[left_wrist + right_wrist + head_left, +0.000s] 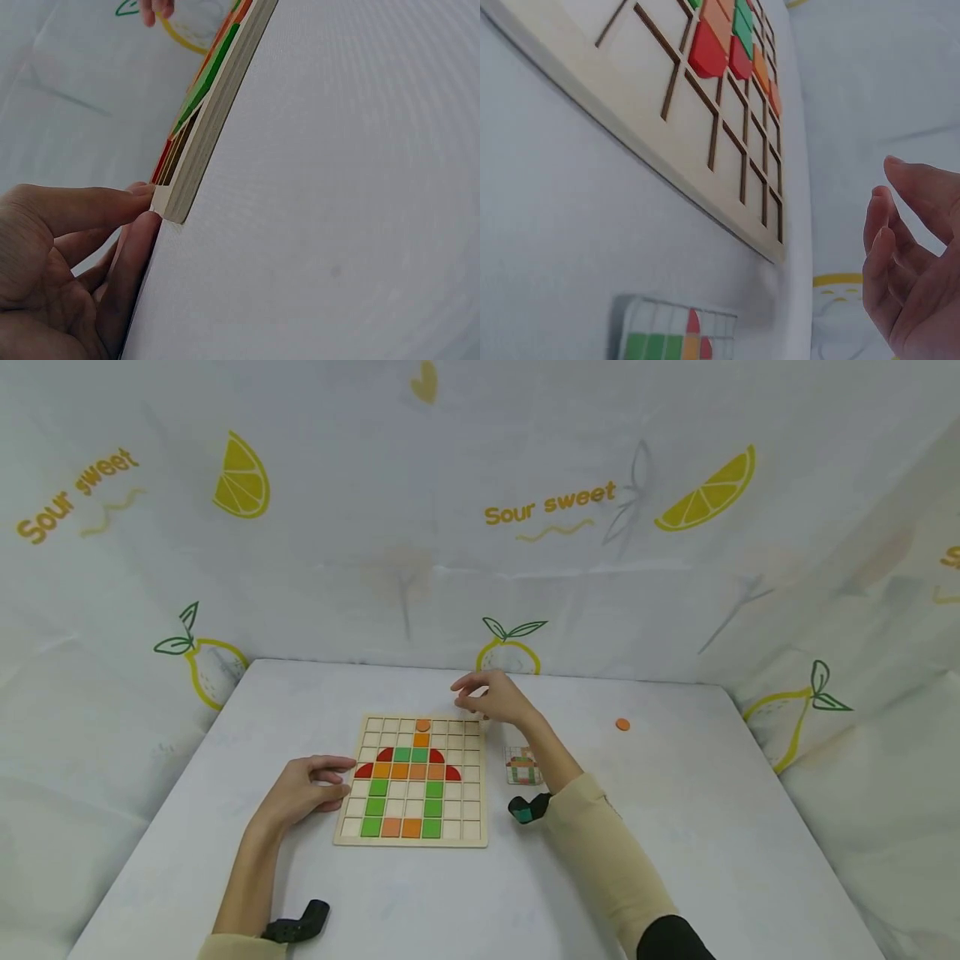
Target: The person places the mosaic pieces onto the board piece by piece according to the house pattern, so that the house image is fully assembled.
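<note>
A wooden grid board (411, 842) lies on the table, holding green, orange and salmon squares, red quarter-rounds and an orange disc (423, 725) in its top row. My left hand (296, 789) touches the board's left edge with thumb and fingertips; in the left wrist view, those fingertips (140, 190) meet the wood near a corner. Past the board's far right corner, my right hand (495, 695) hovers with loosely bent fingers. Nothing shows between its thumb and fingers in the right wrist view. A small pattern card (522, 766) lies right of the board, below the right forearm.
A loose orange disc (622, 724) lies on the white table (720, 827), right of the card. Behind the table hangs a white cloth (360, 527) printed with lemons and lettering. Black wrist devices sit on both arms, the right one (528, 808) close to the card.
</note>
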Demonstrator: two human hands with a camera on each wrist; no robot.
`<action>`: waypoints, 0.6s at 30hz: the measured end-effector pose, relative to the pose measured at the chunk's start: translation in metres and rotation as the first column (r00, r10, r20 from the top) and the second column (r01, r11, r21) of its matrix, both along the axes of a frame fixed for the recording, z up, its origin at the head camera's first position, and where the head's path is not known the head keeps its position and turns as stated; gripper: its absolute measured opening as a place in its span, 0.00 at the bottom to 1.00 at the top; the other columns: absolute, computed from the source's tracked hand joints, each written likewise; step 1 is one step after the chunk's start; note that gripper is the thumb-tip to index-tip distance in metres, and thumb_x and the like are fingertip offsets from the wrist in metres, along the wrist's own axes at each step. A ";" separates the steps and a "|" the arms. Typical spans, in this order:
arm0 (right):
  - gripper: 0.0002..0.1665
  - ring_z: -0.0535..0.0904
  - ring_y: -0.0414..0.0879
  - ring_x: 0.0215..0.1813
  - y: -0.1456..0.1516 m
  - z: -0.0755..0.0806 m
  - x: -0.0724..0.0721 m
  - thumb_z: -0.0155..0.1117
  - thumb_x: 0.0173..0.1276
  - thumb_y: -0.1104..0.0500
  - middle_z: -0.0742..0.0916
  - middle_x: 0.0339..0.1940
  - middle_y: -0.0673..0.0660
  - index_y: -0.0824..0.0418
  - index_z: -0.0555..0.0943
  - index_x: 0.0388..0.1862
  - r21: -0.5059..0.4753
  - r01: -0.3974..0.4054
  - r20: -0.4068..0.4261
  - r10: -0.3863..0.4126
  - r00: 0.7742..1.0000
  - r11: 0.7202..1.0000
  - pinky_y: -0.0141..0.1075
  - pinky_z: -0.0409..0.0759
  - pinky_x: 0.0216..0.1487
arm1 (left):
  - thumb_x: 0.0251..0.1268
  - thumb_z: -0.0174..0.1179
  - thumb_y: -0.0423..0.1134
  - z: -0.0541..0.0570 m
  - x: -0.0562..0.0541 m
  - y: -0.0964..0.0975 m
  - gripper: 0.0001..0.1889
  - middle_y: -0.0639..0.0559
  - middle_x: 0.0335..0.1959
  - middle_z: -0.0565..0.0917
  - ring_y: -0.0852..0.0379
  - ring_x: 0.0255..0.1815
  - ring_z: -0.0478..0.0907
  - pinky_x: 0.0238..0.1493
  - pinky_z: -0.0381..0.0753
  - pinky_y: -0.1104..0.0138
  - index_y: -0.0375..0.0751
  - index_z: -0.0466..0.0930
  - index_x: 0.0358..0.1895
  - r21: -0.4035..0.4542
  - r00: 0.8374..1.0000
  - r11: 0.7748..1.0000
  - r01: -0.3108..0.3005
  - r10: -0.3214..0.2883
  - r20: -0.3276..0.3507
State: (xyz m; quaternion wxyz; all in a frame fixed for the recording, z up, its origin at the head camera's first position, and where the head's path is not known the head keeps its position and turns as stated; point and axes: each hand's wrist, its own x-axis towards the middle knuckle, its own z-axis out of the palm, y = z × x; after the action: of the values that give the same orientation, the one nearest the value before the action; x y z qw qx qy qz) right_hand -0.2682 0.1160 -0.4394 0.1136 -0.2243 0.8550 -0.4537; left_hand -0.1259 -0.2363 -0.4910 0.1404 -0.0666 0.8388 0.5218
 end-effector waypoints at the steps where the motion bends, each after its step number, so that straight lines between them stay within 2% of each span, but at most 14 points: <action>1: 0.20 0.87 0.63 0.43 0.006 0.003 0.000 0.70 0.78 0.59 0.89 0.51 0.64 0.68 0.86 0.64 -0.005 0.010 0.006 -0.010 1.000 1.000 0.32 0.82 0.32 | 0.68 0.71 0.31 0.000 -0.001 0.000 0.24 0.41 0.47 0.84 0.55 0.41 0.84 0.39 0.92 0.70 0.35 0.84 0.67 0.003 1.000 1.000 -0.005 0.005 0.003; 4: 0.22 0.86 0.71 0.49 0.024 0.009 0.000 0.70 0.78 0.57 0.89 0.53 0.64 0.67 0.85 0.65 -0.021 0.046 0.023 -0.046 0.999 0.999 0.33 0.82 0.33 | 0.69 0.71 0.31 0.001 -0.001 0.000 0.24 0.42 0.47 0.84 0.55 0.41 0.84 0.39 0.92 0.70 0.34 0.83 0.68 0.002 1.000 1.000 0.001 -0.001 0.005; 6: 0.22 0.86 0.73 0.51 0.036 0.012 0.001 0.70 0.78 0.56 0.89 0.54 0.63 0.66 0.85 0.65 -0.029 0.077 0.034 -0.076 0.997 0.997 0.35 0.82 0.34 | 0.68 0.71 0.31 0.001 0.000 0.000 0.24 0.42 0.47 0.84 0.55 0.41 0.84 0.39 0.92 0.70 0.35 0.84 0.67 0.007 1.000 1.000 -0.005 0.005 0.010; 12: 0.21 0.84 0.72 0.52 0.070 0.019 0.004 0.72 0.77 0.54 0.88 0.57 0.62 0.59 0.87 0.64 -0.035 0.162 0.044 -0.161 0.986 0.986 0.41 0.86 0.39 | 0.68 0.72 0.31 0.001 0.001 -0.001 0.25 0.41 0.49 0.84 0.55 0.42 0.84 0.40 0.92 0.69 0.34 0.83 0.68 0.012 1.000 1.000 0.010 -0.010 0.004; 15: 0.21 0.84 0.71 0.51 0.086 0.022 0.006 0.72 0.77 0.54 0.88 0.58 0.64 0.59 0.87 0.64 -0.033 0.186 0.033 -0.185 0.982 0.982 0.40 0.86 0.40 | 0.69 0.72 0.31 0.001 0.001 -0.001 0.25 0.41 0.49 0.84 0.55 0.42 0.84 0.40 0.93 0.69 0.35 0.83 0.68 0.012 1.000 1.000 0.010 -0.010 0.003; 18: 0.22 0.87 0.64 0.48 0.103 0.024 0.009 0.71 0.78 0.54 0.88 0.59 0.66 0.61 0.86 0.65 -0.030 0.211 0.017 -0.211 0.977 0.977 0.37 0.86 0.41 | 0.69 0.72 0.32 0.001 0.001 0.000 0.25 0.41 0.49 0.84 0.55 0.41 0.85 0.40 0.93 0.70 0.35 0.83 0.68 0.011 1.000 1.000 0.009 -0.009 0.005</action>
State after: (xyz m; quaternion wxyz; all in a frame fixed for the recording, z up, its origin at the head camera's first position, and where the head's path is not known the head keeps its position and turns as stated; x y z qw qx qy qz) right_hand -0.2594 0.2191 -0.4150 0.0672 -0.1309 0.8657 -0.4784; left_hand -0.1254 -0.2365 -0.4903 0.1452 -0.0633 0.8359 0.5254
